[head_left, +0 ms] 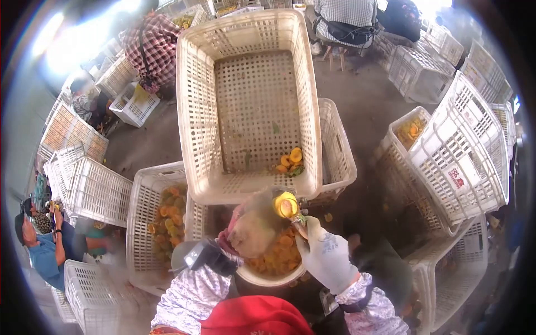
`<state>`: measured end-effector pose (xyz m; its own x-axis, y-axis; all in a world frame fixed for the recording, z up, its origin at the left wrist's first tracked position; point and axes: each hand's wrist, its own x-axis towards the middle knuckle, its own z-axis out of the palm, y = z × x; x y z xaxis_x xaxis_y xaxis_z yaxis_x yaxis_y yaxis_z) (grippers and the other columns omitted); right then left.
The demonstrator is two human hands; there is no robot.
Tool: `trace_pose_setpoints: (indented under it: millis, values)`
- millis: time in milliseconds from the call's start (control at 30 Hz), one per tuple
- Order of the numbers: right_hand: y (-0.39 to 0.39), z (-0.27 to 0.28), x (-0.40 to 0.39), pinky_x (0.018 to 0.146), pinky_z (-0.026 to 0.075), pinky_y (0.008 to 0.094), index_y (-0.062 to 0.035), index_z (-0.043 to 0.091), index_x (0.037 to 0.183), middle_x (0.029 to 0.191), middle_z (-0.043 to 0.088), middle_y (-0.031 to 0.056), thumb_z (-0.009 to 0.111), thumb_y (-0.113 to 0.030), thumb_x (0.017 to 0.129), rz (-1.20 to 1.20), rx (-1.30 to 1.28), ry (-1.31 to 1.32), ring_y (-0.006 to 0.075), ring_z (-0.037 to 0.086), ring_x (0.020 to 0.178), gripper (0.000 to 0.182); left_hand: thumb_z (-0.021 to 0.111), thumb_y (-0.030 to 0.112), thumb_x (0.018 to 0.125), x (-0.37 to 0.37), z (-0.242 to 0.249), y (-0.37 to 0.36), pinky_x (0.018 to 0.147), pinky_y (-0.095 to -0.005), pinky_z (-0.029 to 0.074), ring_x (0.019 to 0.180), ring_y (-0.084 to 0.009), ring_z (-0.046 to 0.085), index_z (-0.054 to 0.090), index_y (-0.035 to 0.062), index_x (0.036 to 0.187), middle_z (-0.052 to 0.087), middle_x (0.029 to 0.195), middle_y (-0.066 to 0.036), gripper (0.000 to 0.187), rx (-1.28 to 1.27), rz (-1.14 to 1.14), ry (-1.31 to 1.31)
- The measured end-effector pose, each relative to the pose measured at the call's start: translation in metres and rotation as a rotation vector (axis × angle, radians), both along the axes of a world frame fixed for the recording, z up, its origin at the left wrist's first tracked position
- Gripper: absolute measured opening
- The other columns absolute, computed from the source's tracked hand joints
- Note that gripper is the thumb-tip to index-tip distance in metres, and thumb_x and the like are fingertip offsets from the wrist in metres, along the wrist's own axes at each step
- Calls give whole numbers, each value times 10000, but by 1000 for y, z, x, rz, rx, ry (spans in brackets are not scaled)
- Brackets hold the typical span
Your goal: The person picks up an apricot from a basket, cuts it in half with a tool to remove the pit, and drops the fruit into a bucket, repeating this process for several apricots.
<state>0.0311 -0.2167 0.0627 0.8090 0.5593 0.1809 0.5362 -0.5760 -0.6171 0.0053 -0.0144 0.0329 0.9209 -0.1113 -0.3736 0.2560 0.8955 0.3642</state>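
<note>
A: Two gloved hands over the bowl (262,276); the left hand (251,226) is closed round a yellow fruit (286,205), cut face up; the right hand (325,254) is closed on a small tool (300,222) whose tip sits at the fruit.

B: Where does the fruit sit?

A: Above the bowl's far rim, just before the big crate (251,106); a few halves (291,159) lie in that crate's near corner; more pieces fill the bowl, and the low crate (159,223) to the left.

B: How would it handle?

A: Light and soft, I judge; the cut flesh looks wet, so likely slippery and easily bruised; best cupped round the skin side, fingers off the cut face.

B: Others nearby?

A: A person in plaid (153,42) at upper left; another seated at top (343,19); one more at the left edge (42,240).
</note>
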Motion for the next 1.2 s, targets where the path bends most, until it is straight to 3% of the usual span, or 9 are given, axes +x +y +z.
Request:
trace_pose_setpoints:
  millis: [433, 500, 633, 700, 800, 900, 1000, 1067, 1200]
  values:
    - [18, -16, -6, 498, 500, 412, -38, 516, 1055, 618, 617, 134, 600, -211, 855, -29, -16, 8, 310, 640, 560, 277, 596, 209, 893, 5, 8, -21, 830, -339, 513, 963, -227, 601, 533, 30, 1186, 617, 1035, -111, 349, 595, 192, -134]
    - [19, -19, -8, 489, 499, 401, -39, 519, 1056, 620, 617, 126, 601, -208, 851, -27, -27, 3, 303, 640, 554, 279, 603, 83, 848, 4, -5, -5, 840, -337, 500, 965, -218, 603, 513, 21, 1190, 605, 1071, -108, 359, 1677, 28, -556]
    - [21, -31, -7, 463, 488, 371, -38, 521, 1053, 626, 612, 112, 603, -203, 834, -10, -108, -93, 277, 647, 561, 286, 461, 224, 960, -1, -9, -13, 920, -353, 497, 1056, -228, 593, 494, 39, 1275, 592, 1190, -90, 367, 1379, -37, -387]
    - [23, -37, -7, 456, 485, 366, -37, 522, 1052, 627, 610, 110, 602, -201, 830, 1, -111, -98, 270, 649, 566, 287, 430, 294, 968, 1, -21, -10, 899, -373, 507, 1019, -255, 610, 526, 59, 1242, 615, 1144, -96, 374, -156, 29, -145]
    - [29, -47, -7, 466, 486, 373, -35, 521, 1049, 624, 608, 125, 600, -200, 831, -17, -113, 11, 280, 654, 591, 285, 416, 340, 969, 0, -9, -18, 872, -390, 519, 980, -268, 625, 539, 74, 1228, 637, 1088, -109, 391, 947, -45, -196]
    - [27, -50, -4, 481, 490, 387, -33, 519, 1056, 630, 615, 139, 600, -207, 832, 31, 51, 23, 298, 647, 577, 295, 417, 238, 1005, 11, -1, -10, 804, -307, 542, 906, -222, 642, 524, 21, 1174, 647, 1008, -122, 295, 82, -38, -65]
    - [11, -30, 8, 493, 491, 399, -30, 518, 1066, 650, 629, 137, 599, -215, 834, 104, -95, 82, 307, 644, 578, 308, 417, 259, 1006, 12, 27, -6, 796, -326, 556, 906, -229, 653, 518, 14, 1206, 648, 1025, -131, 332, -129, -209, -212]
    - [4, -21, 11, 493, 489, 405, -30, 520, 1071, 664, 639, 123, 598, -220, 836, 186, -243, -45, 300, 648, 587, 312, 408, 273, 1012, 7, 12, -7, 782, -328, 566, 926, -230, 657, 522, 19, 1222, 653, 1029, -140, 348, 595, -129, -191]
    - [10, -43, -2, 501, 490, 404, -10, 518, 1057, 662, 636, 122, 593, -203, 830, 98, -203, -125, 302, 647, 600, 306, 489, 365, 971, 11, -45, 9, 827, -361, 539, 899, -245, 659, 607, 49, 1105, 675, 985, -93, 363, -108, -192, -32]
